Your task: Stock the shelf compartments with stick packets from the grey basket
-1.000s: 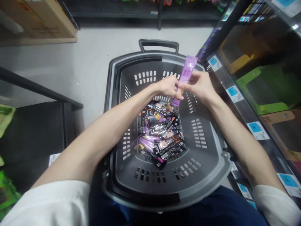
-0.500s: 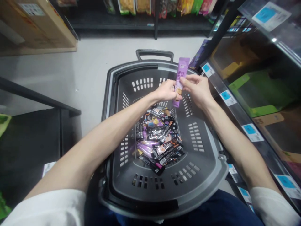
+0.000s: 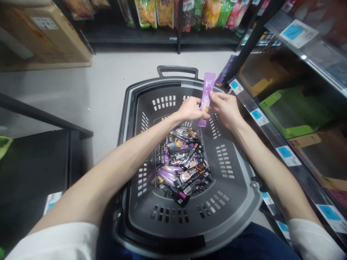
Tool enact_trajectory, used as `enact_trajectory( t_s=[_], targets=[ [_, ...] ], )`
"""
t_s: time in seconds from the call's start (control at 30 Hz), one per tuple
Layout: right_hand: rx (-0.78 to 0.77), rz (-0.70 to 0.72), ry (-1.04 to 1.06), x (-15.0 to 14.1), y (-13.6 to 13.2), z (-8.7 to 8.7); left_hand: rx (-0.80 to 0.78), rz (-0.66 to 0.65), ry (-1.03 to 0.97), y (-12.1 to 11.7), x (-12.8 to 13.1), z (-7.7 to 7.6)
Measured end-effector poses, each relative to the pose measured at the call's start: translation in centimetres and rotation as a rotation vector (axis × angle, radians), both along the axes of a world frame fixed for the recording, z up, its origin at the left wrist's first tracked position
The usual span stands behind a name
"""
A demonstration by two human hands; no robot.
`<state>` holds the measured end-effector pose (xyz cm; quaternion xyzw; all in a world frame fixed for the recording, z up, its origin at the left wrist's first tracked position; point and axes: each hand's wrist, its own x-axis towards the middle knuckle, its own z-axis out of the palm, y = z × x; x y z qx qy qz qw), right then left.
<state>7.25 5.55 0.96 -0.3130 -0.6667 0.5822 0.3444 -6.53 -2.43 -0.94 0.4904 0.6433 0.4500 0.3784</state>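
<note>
A slim purple sachet point(image 3: 207, 83) is held nearly upright above the far right side of a grey shopping basket point(image 3: 230, 202). My left hand point(image 3: 192, 109) pinches its lower part, thumb across the front. My right hand point(image 3: 225, 107) grips the sachet's right edge around mid-height, between thumb and fingers. Printed lettering and a food picture show on its front, too blurred to read. Down on the basket's floor lies a loose heap of black sachets point(image 3: 193, 177), with several purple sachets point(image 3: 166, 176) mixed in.
Shelving with price tags point(image 3: 287, 155) and plastic bins point(image 3: 287, 108) runs close along the right. Bagged snacks point(image 3: 165, 12) hang on the far shelf. A cardboard box point(image 3: 65, 39) stands at the upper left, and a dark rack point(image 3: 32, 159) at the left. The basket's handle point(image 3: 177, 68) points away from me.
The camera view has tilted up slightly, so the basket and hands sit a little lower in the picture. Both hands keep hold of the purple sachet.
</note>
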Motion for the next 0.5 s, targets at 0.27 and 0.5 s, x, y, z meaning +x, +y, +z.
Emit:
enact_trajectory(
  t_s=[0.27,0.5],
  targets=[
    [-0.013,0.017,-0.017,0.15,-0.10,0.11,0.023,0.015,0.030,0.12,-0.17,0.02],
    [-0.024,0.022,0.000,0.14,-0.01,0.10,-0.030,0.063,-0.021,-0.17,0.36,0.19]
  ],
)
